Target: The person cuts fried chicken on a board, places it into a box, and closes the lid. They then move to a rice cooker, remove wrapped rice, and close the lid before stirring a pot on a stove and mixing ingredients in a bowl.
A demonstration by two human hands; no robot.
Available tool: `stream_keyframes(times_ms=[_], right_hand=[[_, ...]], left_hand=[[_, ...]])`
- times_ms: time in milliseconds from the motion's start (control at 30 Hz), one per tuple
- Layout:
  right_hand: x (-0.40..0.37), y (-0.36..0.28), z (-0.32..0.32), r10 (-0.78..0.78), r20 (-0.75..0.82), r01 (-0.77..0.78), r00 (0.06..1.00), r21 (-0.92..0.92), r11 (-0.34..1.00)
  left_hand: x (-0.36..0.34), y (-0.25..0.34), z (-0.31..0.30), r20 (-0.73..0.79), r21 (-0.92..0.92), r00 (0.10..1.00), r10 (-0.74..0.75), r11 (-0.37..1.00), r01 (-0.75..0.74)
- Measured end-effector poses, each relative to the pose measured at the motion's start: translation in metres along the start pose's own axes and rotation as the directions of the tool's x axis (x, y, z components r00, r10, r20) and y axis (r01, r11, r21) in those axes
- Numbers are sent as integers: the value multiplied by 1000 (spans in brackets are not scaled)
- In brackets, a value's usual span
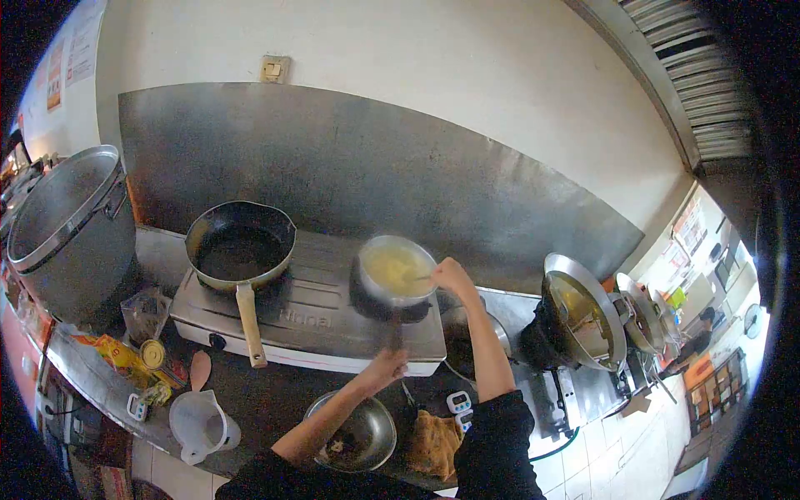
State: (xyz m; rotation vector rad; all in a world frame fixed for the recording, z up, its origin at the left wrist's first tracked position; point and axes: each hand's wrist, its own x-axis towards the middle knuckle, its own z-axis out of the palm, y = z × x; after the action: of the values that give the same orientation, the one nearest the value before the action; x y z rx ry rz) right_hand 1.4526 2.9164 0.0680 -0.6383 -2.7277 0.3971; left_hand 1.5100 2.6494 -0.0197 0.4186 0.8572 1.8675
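On the right burner of the two-burner gas stove [308,318] sits a small light-metal saucepan [367,282], tilted a little and blurred. Pale yellow food [390,268] fills its bottom. My left hand [387,368] is closed around the pan's dark handle [396,335], which points toward me. Above the right rim, my right hand [451,277] grips a thin utensil [422,278] whose tip is in the yellow food; motion blur hides its exact kind. A black frying pan [242,248] with a wooden handle [249,325] stands on the left burner.
A large metal pot [79,242] stands far left. Nearer are a plastic measuring jug [200,425], a steel bowl [367,437], a brown cloth [433,446] and a white timer [458,402]. At right is a wok [583,312] with liquid. A metal splash panel [350,158] backs the stove.
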Motion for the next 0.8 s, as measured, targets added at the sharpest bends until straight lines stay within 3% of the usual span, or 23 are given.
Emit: stream_keyframes(times_ms=[100,167,233,300,400,467,500,600,700,800], right_hand=[[-37,-25,-24,-104,-220,92,970,-61,994],[-73,-54,-46,-215,-400,178,891,-129,976],[-106,-73,-58,-131,-378,65,916,-181,981],[-133,-79,-55,-79,-386,-8,919,-219,976],[-169,-73,-30,-85,-452,-13,888,-210,978],[-179,-59,-4,-118,-509,46,853,-152,987],[-184,-58,1,-24,-383,-46,924,-174,984],[-192,-43,26,21,-399,-83,917,-138,987],[-198,-41,33,42,-479,-84,877,-66,994],[-203,-43,31,66,-439,-107,896,-71,992]], left_hand=[[1,1,-3,32,242,995,90,966,-95],[1,0,-8,74,389,986,150,906,-167],[4,-4,-13,43,354,995,87,930,-96],[7,-4,-17,-41,122,993,-114,985,118],[2,6,-12,-34,249,990,-134,959,139],[1,3,-4,-84,212,993,-81,973,97],[0,1,-1,-111,194,992,-54,978,75],[3,-4,-7,-119,111,990,-70,990,83],[0,-1,1,-231,122,971,-53,989,83],[0,-1,-3,-137,170,989,-51,983,74]])
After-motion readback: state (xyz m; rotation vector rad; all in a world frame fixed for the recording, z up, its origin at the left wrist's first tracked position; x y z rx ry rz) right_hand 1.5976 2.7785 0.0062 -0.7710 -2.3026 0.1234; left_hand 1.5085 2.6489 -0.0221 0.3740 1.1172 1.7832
